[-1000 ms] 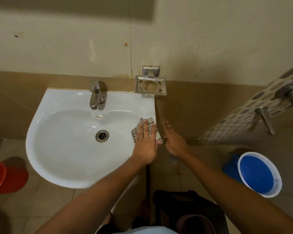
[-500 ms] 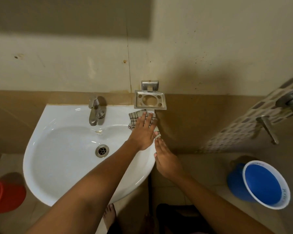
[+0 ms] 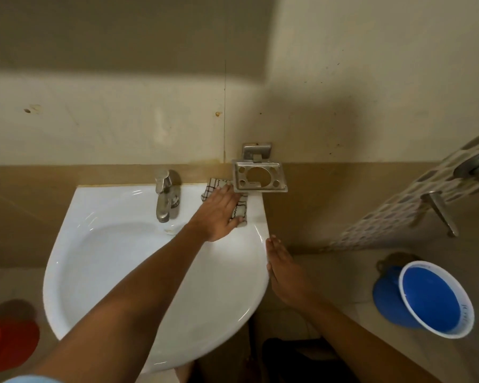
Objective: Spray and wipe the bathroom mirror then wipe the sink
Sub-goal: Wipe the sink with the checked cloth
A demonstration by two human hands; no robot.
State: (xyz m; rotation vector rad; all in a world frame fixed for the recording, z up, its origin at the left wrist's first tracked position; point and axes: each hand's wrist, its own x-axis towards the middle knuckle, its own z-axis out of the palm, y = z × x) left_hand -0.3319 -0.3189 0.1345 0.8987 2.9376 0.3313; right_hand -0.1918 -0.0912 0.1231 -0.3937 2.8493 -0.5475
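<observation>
Head view
Cloth (image 3: 239, 208): lying on the sink's (image 3: 155, 272) back right corner, under the holder (image 3: 259, 176).
Left hand (image 3: 219, 214): pressing flat on the cloth, fingers straight, pointing at the wall.
Right hand (image 3: 286, 275): fingers straight, holding nothing, touching the sink's right edge.
Unwiped rim, by my judgement: running left past the tap (image 3: 165, 194); left hand nearer.
</observation>
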